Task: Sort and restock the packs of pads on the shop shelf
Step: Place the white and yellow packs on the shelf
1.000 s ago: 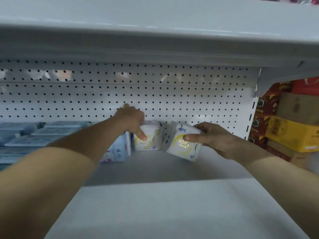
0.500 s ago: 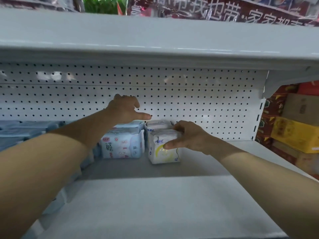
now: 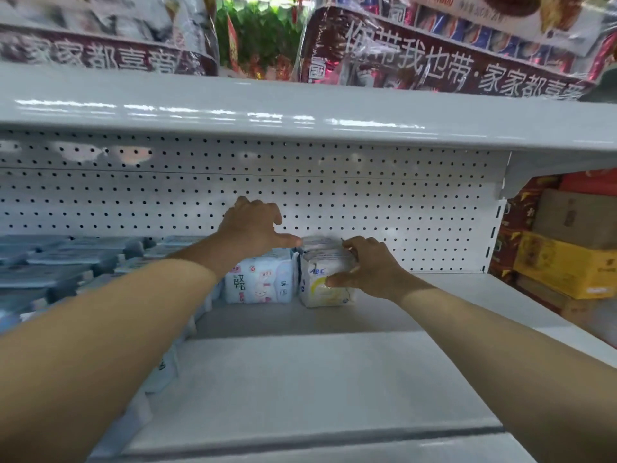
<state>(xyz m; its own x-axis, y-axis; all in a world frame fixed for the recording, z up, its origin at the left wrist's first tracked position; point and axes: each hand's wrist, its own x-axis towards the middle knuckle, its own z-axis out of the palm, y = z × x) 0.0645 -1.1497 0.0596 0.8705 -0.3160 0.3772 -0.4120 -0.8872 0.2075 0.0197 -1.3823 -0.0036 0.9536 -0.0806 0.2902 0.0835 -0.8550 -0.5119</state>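
Observation:
A white and yellow pack of pads (image 3: pixel 320 289) stands on the white shelf (image 3: pixel 334 379), in front of a second like pack (image 3: pixel 317 242) near the pegboard. My right hand (image 3: pixel 364 269) grips the front pack, thumb on its face, fingers over its top. My left hand (image 3: pixel 253 228) hovers above a pale blue pack (image 3: pixel 260 282) just to the left, thumb stretched toward the rear white pack, fingers loosely bent, holding nothing.
Rows of pale blue packs (image 3: pixel 60 262) fill the shelf's left side. The upper shelf (image 3: pixel 300 111) overhangs and carries large red bags (image 3: pixel 434 55). Yellow and brown cartons (image 3: pixel 564 262) are stacked beyond the shelf's right end.
My right hand brought the white and yellow pack from the right and stood it upright in front of the other one. My left hand lifted off the rear pack.

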